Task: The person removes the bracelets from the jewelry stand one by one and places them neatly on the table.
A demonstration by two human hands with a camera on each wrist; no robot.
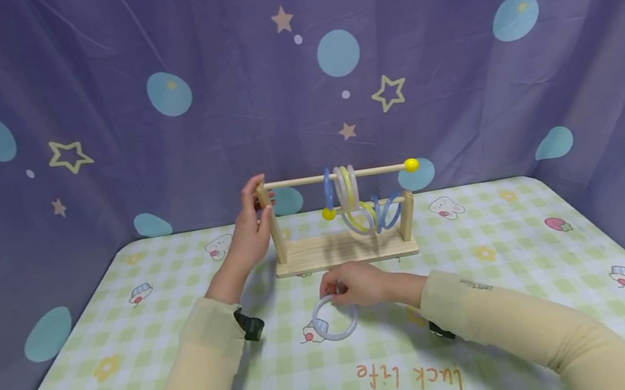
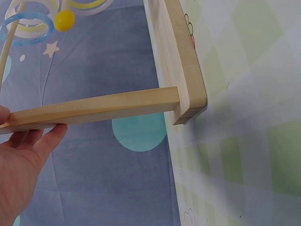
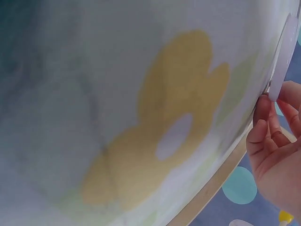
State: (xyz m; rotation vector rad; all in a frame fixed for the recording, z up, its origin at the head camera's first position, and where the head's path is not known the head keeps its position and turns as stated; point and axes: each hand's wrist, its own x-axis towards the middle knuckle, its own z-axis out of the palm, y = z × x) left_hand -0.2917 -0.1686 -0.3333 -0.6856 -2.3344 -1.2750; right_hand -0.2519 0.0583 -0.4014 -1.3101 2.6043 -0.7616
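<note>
A wooden rack (image 1: 321,254) stands on the table, with a long upper rod (image 1: 298,182) and a lower rod behind it. My left hand (image 1: 249,231) grips the top of the rack's left post (image 2: 99,106), thumb on one side and fingers on the other. Blue, yellow and whitish rings hang midway along the upper rod; more hang on the lower one. In front of the base, my right hand (image 1: 359,284) pinches a pale whitish ring (image 1: 341,336) at its upper edge. The right wrist view shows this ring edge-on between thumb and fingers.
A yellow ball (image 1: 411,165) caps the upper rod's right end, and another yellow ball (image 1: 329,214) caps the lower rod's left end. A green checked cloth (image 1: 525,318) covers the table. Behind it hangs a purple curtain (image 1: 251,110) with stars and spots.
</note>
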